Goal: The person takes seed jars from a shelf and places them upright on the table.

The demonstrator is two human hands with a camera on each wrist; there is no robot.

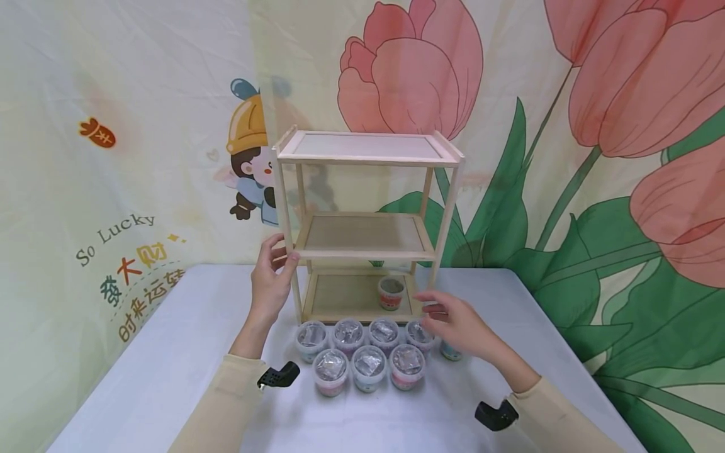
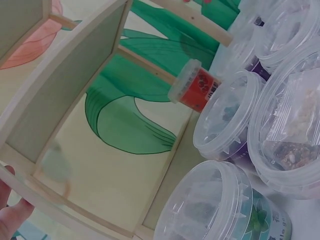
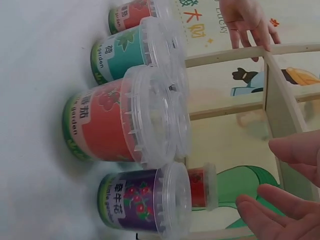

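Observation:
A three-tier wooden shelf (image 1: 368, 146) stands at the back of the white table (image 1: 170, 352). My left hand (image 1: 280, 257) grips its front-left post at the height of the middle tier, thumb in front and fingers behind. My right hand (image 1: 447, 318) hovers open, fingers straight, by the bottom tier's front-right corner. One small red-labelled tub (image 1: 391, 293) stands on the bottom tier, also seen in the left wrist view (image 2: 194, 86). Several clear-lidded tubs (image 1: 368, 368) sit in two rows in front of the shelf. The right wrist view shows their coloured labels (image 3: 100, 125) and my right fingertips (image 3: 285, 210).
A teal tub (image 1: 451, 351) stands partly hidden under my right hand. A printed cloth with tulips (image 1: 408, 69) and a cartoon figure (image 1: 252, 163) hangs close behind the shelf. The top and middle tiers hold nothing. Table edges run left and right.

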